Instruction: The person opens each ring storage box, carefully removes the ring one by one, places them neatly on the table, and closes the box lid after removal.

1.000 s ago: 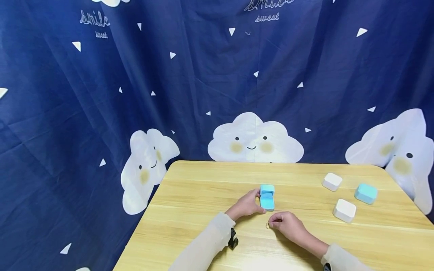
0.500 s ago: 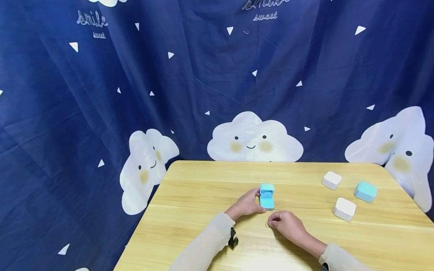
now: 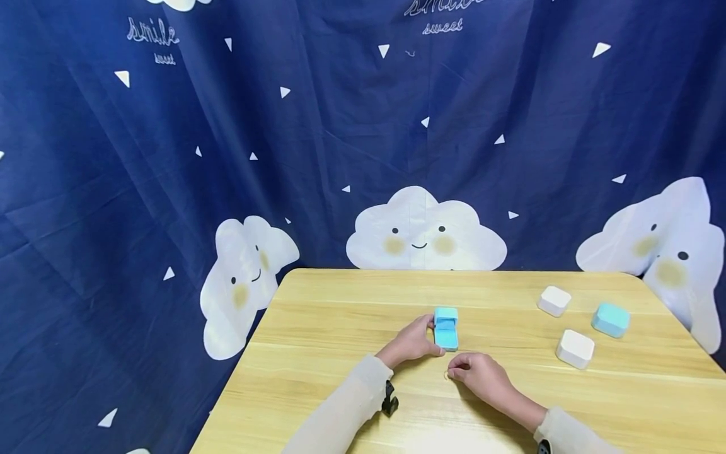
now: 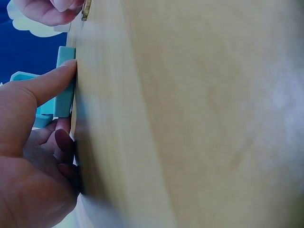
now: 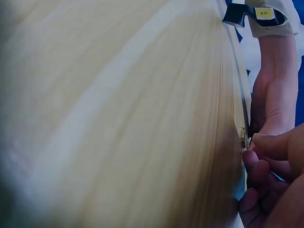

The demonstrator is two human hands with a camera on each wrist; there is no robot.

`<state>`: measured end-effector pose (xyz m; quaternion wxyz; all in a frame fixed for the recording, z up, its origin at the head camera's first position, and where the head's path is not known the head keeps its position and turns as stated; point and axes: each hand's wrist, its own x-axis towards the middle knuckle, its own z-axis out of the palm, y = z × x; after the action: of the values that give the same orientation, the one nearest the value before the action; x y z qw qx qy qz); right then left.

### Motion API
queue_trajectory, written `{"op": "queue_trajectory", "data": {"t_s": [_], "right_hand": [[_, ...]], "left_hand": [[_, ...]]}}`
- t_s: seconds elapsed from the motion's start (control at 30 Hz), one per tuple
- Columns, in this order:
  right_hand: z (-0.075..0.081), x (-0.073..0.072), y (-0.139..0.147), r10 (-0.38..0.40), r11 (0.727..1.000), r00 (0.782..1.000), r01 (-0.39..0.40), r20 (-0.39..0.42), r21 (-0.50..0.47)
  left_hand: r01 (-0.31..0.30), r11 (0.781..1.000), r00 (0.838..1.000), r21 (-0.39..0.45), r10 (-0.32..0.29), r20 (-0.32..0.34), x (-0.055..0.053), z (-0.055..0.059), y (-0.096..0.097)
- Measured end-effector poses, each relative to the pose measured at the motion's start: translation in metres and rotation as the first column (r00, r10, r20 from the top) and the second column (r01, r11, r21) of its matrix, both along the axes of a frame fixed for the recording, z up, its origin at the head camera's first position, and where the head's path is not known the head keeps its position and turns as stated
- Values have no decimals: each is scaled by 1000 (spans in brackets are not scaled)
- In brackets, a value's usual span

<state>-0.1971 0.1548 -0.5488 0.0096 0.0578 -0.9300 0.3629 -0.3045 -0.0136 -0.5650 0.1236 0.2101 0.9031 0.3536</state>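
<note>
- Pale yellow wooden tabletop point(image 3: 317, 328) with streaky grain and rounded far corners fills the lower part of the frame; light glares off it at bottom centre.
- Behind it hangs a creased navy curtain point(image 3: 317, 126) printed with small white triangles, the words "smile" and "sweet" near the top, and white smiling clouds point(image 3: 420, 236).
- At lower centre, an open blue box point(image 3: 446, 340) rests on the tabletop, lid raised at its far side. The left hand point(image 3: 413, 340) curls around its left side, thumb at the near edge, gripping it.
- Just below and right of that box, the right hand point(image 3: 482, 376) has its thumb and fingertips pinched together on a thin gold-coloured ring point(image 5: 243, 137), close above or touching the wood; which of the two is unclear.
- The right hand partly hides the ring in the head view; the left thumb covers part of the open box in the left wrist view.
- At right on the tabletop sit three closed boxes with clipped corners and smooth, matt-looking surfaces: a far white box point(image 3: 554, 301), a near white box point(image 3: 575, 349), and a closed blue box point(image 3: 610, 320) right of both.
- Cream sleeves point(image 3: 346, 397) and black wrist mounts point(image 3: 389, 400) enter from the bottom.
</note>
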Motion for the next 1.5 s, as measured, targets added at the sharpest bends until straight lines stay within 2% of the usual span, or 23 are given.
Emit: {"op": "queue_trajectory", "data": {"t_s": [0.27, 0.57, 0.83, 1.1, 1.5], "right_hand": [[-3, -3, 2, 0, 1000, 1000, 0, -18, 1], [1, -6, 6, -31, 999, 1000, 31, -2, -9], [6, -11, 12, -42, 999, 999, 42, -19, 5], [17, -19, 18, -48, 999, 997, 49, -65, 11], [35, -36, 32, -61, 998, 994, 61, -91, -8]], "left_hand": [[6, 1000, 1000, -4, -6, -8, 0, 2, 0], [2, 1000, 1000, -4, -2, -6, 2, 3, 0], [-12, 1000, 1000, -12, 12, 1, 2, 2, 0], [-2, 1000, 1000, -4, 2, 3, 2, 4, -1], [4, 1000, 1000, 6, -4, 14, 2, 5, 0]]}}
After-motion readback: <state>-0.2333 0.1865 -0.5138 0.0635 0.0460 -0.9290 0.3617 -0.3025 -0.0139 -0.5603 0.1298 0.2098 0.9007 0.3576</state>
